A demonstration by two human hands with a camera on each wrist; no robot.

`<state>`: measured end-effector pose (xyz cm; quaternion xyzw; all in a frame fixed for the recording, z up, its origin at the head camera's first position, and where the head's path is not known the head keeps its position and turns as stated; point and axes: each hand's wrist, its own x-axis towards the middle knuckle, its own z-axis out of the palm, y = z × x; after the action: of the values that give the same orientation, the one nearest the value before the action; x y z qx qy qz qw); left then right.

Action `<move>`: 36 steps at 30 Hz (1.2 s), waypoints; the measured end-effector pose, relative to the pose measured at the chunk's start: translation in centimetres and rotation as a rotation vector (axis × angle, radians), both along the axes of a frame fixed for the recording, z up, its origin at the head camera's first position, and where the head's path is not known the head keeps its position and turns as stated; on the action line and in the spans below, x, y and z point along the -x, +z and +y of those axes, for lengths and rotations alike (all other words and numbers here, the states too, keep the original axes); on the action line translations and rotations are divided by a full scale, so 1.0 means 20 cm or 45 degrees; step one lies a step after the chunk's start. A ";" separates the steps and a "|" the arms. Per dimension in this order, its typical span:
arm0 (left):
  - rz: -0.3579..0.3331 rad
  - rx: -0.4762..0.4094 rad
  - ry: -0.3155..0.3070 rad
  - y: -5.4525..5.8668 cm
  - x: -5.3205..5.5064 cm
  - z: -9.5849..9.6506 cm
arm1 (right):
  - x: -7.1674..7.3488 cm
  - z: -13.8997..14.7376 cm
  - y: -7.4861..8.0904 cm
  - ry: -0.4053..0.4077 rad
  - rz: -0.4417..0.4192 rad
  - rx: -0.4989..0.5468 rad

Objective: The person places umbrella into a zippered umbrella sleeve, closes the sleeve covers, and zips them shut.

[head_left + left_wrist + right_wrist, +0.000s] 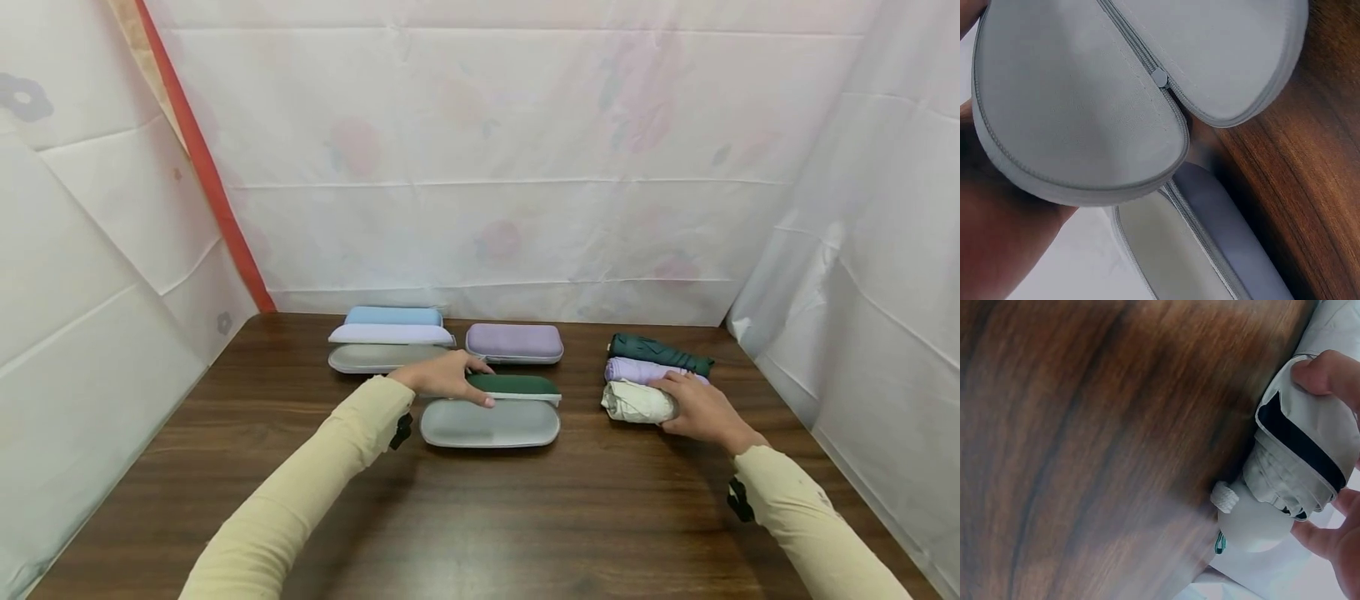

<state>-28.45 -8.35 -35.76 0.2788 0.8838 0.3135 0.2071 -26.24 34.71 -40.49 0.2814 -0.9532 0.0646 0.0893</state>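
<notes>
An unzipped case point(491, 423) lies near the middle of the table, its pale grey inside facing up and its dark green lid point(521, 385) tilted up behind. My left hand point(446, 377) grips the left part of that lid, thumb on the near side and fingers beyond. The left wrist view shows the case's grey lining point(1079, 94) and zipper pull point(1159, 77). To the right, my right hand point(697, 408) holds a folded white umbrella point(637, 402), thumb and fingers round its cloth. Its rounded handle point(1255, 522) and white strap show in the right wrist view.
Beyond the white umbrella lie a folded lavender umbrella point(641, 370) and a dark green one point(660, 353). A closed purple case point(514, 342) stands behind the green-lidded one. At the back left are an open grey-lined case point(371, 358) and a light blue case point(393, 315).
</notes>
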 end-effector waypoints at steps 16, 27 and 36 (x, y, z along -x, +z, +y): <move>-0.001 -0.008 0.015 0.01 -0.01 0.02 | -0.05 -0.04 0.07 0.009 0.038 0.044; -0.021 -0.038 0.035 0.00 -0.01 0.02 | -0.14 -0.11 0.15 0.075 0.131 0.035; 0.001 -0.023 0.037 -0.01 0.00 0.02 | -0.19 -0.22 0.20 0.191 0.242 0.053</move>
<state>-28.37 -7.89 -36.02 0.2677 0.8850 0.3244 0.1998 -22.43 30.28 -36.58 0.3550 -0.9152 0.0639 0.1798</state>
